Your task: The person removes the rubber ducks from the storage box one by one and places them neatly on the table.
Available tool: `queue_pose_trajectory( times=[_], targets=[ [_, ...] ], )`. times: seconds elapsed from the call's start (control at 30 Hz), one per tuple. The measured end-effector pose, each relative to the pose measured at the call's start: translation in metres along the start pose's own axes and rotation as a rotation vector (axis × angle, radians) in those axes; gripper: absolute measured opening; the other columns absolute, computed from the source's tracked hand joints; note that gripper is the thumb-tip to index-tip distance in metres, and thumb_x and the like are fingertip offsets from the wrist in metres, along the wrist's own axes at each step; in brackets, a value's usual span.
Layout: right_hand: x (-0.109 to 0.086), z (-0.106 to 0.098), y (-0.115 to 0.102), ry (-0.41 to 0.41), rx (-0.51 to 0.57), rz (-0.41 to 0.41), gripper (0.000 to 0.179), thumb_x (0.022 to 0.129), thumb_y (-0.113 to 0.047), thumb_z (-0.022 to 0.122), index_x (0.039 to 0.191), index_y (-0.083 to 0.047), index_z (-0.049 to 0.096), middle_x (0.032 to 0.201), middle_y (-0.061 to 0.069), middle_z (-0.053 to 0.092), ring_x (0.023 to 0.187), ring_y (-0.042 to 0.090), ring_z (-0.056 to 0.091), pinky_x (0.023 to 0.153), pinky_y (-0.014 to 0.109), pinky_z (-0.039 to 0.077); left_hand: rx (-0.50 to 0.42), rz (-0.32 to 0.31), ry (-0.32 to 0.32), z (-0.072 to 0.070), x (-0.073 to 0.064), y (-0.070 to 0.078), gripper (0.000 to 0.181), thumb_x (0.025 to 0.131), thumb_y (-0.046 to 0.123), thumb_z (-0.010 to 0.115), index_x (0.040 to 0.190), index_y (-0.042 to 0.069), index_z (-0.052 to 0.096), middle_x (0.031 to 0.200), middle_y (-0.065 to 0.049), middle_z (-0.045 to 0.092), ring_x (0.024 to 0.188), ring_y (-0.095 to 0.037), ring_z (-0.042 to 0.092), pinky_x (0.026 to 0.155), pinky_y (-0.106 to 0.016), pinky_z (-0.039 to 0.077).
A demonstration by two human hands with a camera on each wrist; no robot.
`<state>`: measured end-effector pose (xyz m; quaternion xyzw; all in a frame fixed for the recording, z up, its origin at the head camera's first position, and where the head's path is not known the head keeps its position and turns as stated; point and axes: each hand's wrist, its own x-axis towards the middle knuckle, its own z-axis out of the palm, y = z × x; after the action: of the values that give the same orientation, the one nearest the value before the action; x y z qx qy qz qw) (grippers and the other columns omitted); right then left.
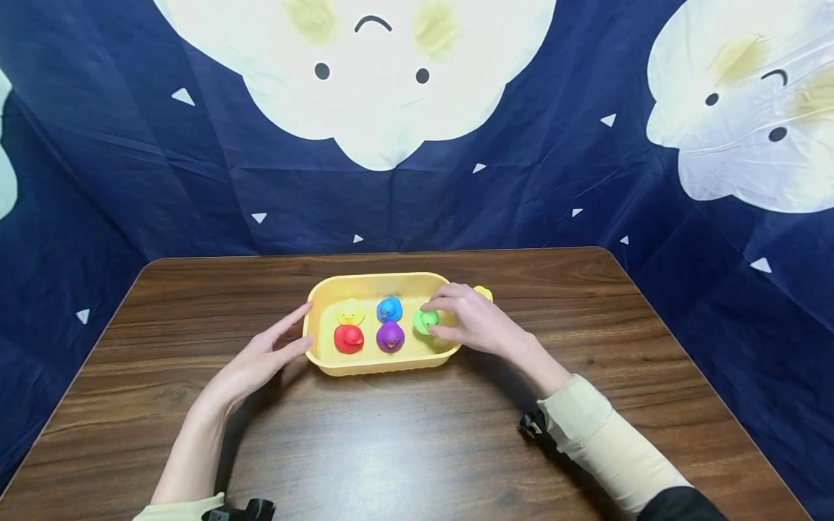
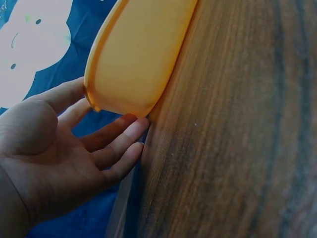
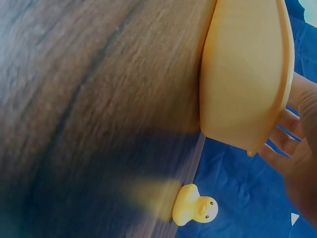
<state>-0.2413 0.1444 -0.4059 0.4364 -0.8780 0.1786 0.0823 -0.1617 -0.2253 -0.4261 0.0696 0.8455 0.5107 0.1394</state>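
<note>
A pale yellow plastic basin [image 1: 384, 367] sits on the table with several small rubber ducks inside. My left hand [image 1: 253, 367] is at its left end, relaxed fingertips touching the outer wall and rim, as the left wrist view also shows. Over the basin's right end, my right hand [image 1: 474, 318] pinches a green rubber duck [image 1: 426, 321] between thumb and fingers. Left of it are a blue duck [image 1: 389, 308] and a purple duck [image 1: 390, 336]. A yellow duck [image 1: 350, 311] and a red duck [image 1: 348, 338] stand at the left side.
Another yellow duck [image 3: 193, 206] stands on the table outside the basin, beyond its right end; my right hand partly covers it in the head view. The wooden table [image 1: 365, 441] meets a dark blue cloth backdrop [image 1: 208, 181] with white clouds behind.
</note>
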Motion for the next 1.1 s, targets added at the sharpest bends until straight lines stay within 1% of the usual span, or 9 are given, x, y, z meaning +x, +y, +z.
queue_pose_trajectory(
  times=[0.23,0.33,0.47,0.57,0.63,0.7,0.87,0.93,1.1],
  targets=[
    [-0.005,-0.004,0.0,0.113,0.067,0.039,0.031,0.09,-0.022,0.079,0.118,-0.009,0.077,0.112,0.004,0.072,0.102,0.018,0.067,0.09,0.036,0.056,0.001,0.001,0.001,0.0,0.001,0.0,0.069,0.106,0.037,0.056,0.166,0.026,0.022,0.155,-0.025,0.045,0.142,-0.039,0.044,0.114,-0.058,0.034],
    [-0.007,-0.005,0.001,0.156,0.109,0.052,0.031,0.09,-0.02,0.079,0.118,-0.008,0.077,0.113,0.003,0.072,0.091,0.017,0.066,0.079,0.031,0.055,0.001,0.002,0.001,0.0,0.001,0.001,0.069,0.106,0.037,0.056,0.166,0.026,0.022,0.156,-0.026,0.045,0.142,-0.04,0.044,0.114,-0.058,0.033],
    [-0.009,-0.006,0.002,0.19,0.153,0.068,0.031,0.09,-0.019,0.078,0.12,-0.008,0.076,0.115,0.002,0.071,0.073,0.018,0.061,0.065,0.023,0.048,0.002,-0.005,0.0,0.0,0.001,0.001,0.069,0.106,0.038,0.056,0.165,0.027,0.022,0.157,-0.025,0.043,0.142,-0.04,0.043,0.114,-0.06,0.033],
    [-0.011,-0.006,0.002,0.202,0.165,0.071,0.031,0.09,-0.019,0.078,0.12,-0.009,0.076,0.116,0.002,0.071,0.069,0.019,0.06,0.062,0.021,0.046,0.002,-0.01,-0.003,0.0,0.001,0.002,0.07,0.106,0.039,0.056,0.165,0.028,0.022,0.158,-0.025,0.042,0.143,-0.04,0.043,0.114,-0.061,0.033],
    [-0.012,-0.006,0.002,0.21,0.162,0.07,0.032,0.09,-0.019,0.078,0.12,-0.009,0.076,0.116,0.002,0.071,0.07,0.02,0.061,0.062,0.022,0.047,0.001,-0.014,-0.006,0.0,0.002,0.001,0.07,0.106,0.039,0.057,0.166,0.028,0.022,0.159,-0.025,0.042,0.144,-0.04,0.042,0.115,-0.061,0.032],
    [-0.014,-0.007,0.002,0.222,0.162,0.069,0.032,0.09,-0.019,0.079,0.12,-0.009,0.076,0.116,0.003,0.071,0.075,0.02,0.063,0.063,0.025,0.049,-0.001,-0.017,-0.009,0.0,0.002,0.001,0.07,0.106,0.04,0.057,0.166,0.028,0.021,0.159,-0.025,0.041,0.144,-0.041,0.042,0.115,-0.061,0.032],
    [-0.019,-0.011,0.003,0.26,0.189,0.068,0.031,0.089,-0.017,0.08,0.119,-0.009,0.076,0.114,0.003,0.071,0.09,0.019,0.067,0.067,0.037,0.054,0.004,-0.02,-0.01,0.0,0.002,0.0,0.071,0.106,0.04,0.056,0.166,0.028,0.021,0.159,-0.025,0.042,0.144,-0.041,0.043,0.115,-0.061,0.033],
    [-0.02,-0.014,0.003,0.273,0.191,0.067,0.03,0.089,-0.016,0.08,0.118,-0.009,0.076,0.114,0.002,0.071,0.094,0.017,0.068,0.072,0.038,0.056,0.004,-0.019,-0.011,0.0,0.002,0.0,0.071,0.106,0.04,0.056,0.166,0.027,0.021,0.159,-0.026,0.041,0.144,-0.041,0.042,0.115,-0.062,0.033],
    [-0.023,-0.019,0.006,0.298,0.161,0.081,0.03,0.088,-0.017,0.081,0.117,-0.01,0.077,0.112,-0.001,0.07,0.095,0.01,0.065,0.081,0.031,0.056,0.008,-0.029,-0.012,0.0,0.002,-0.001,0.071,0.106,0.041,0.056,0.166,0.029,0.02,0.161,-0.024,0.039,0.145,-0.041,0.041,0.115,-0.063,0.033]
  ],
)
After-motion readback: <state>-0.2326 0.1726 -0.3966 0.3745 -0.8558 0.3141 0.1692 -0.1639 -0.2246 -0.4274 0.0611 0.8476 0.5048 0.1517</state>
